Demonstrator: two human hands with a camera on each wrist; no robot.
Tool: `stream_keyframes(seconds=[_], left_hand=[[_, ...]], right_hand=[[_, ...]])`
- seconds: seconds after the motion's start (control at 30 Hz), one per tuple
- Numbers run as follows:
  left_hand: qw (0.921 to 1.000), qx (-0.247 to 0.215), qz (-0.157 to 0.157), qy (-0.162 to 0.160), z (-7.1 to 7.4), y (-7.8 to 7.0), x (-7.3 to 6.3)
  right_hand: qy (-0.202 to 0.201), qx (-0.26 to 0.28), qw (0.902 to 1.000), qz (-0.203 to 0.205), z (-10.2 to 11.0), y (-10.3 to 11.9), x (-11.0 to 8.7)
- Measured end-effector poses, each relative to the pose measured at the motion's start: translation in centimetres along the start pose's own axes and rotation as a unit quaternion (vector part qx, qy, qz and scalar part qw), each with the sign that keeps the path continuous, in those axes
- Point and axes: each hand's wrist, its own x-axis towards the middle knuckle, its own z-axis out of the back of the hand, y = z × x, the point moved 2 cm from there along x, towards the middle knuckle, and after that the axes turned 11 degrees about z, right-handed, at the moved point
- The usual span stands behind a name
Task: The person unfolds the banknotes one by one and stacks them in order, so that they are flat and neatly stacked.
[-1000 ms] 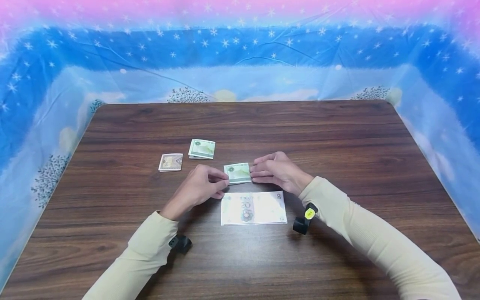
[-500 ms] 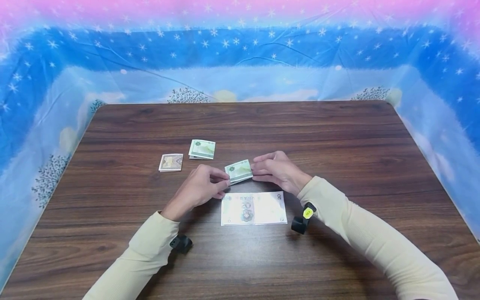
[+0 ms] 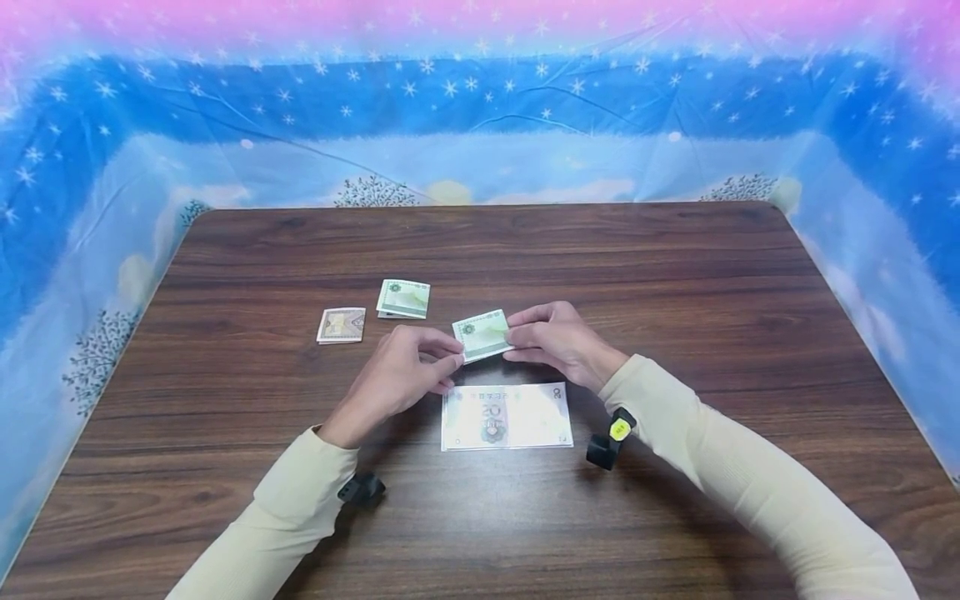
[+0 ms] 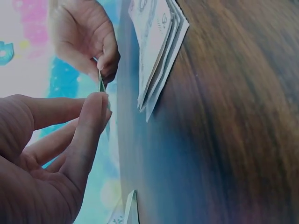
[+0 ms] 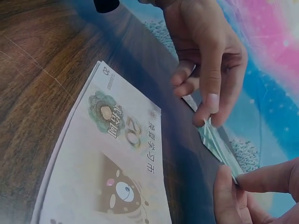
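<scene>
Between my two hands a folded green play banknote (image 3: 480,333) is held up off the table, slightly tilted. My left hand (image 3: 397,375) pinches its left end between thumb and index finger. At the opposite end my right hand (image 3: 562,343) pinches it too, as the right wrist view confirms, where the note's folded layers (image 5: 217,144) show edge-on. Just below, nearer the person, lies a stack of unfolded 20 play notes (image 3: 506,417). Its printed numerals and cartoon figure (image 5: 121,186) show in the right wrist view.
Another folded green note (image 3: 403,300) rests farther back on the left. Beside it, lower left, lies a folded brownish note (image 3: 342,325). The brown wooden table (image 3: 675,275) is bordered by a blue and pink snowflake-patterned cloth (image 3: 480,92).
The folded green note has risen off the table and tilted, its right end higher, and shifted slightly away and to the right. The right fingers now overlap its edge. Other notes stay put.
</scene>
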Motion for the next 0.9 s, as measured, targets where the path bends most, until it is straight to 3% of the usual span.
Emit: stream_keyframes(seconds=[0.23, 0.33, 0.4, 0.6, 0.7, 0.9], left_hand=[[0.9987, -0.036, -0.006, -0.035, 0.2, 0.2, -0.4], [0.9966, -0.079, -0.004, -0.021, 0.0, 0.4, -0.4], [0.9920, -0.127, 0.003, -0.003, -0.2, 0.5, -0.3], [0.9647, -0.259, 0.026, 0.038, -0.9, 0.4, -0.5], [0.9581, -0.282, 0.026, 0.040, -1.2, 0.1, -0.8], [0.9525, -0.298, 0.013, 0.059, -1.9, -0.3, -1.1]], right_hand=[[0.018, 0.004, 0.9996, 0.021, 0.3, 0.3, -1.2], [0.022, 0.010, 0.9993, 0.030, 0.5, 0.4, -1.8], [0.027, 0.014, 0.9990, 0.034, 0.5, 0.4, -2.3], [0.033, 0.023, 0.9986, 0.035, 0.6, 0.3, -3.4], [0.029, 0.026, 0.9986, 0.034, 0.7, 0.2, -3.9], [0.017, 0.013, 0.9988, 0.044, 0.7, -0.5, -4.3]])
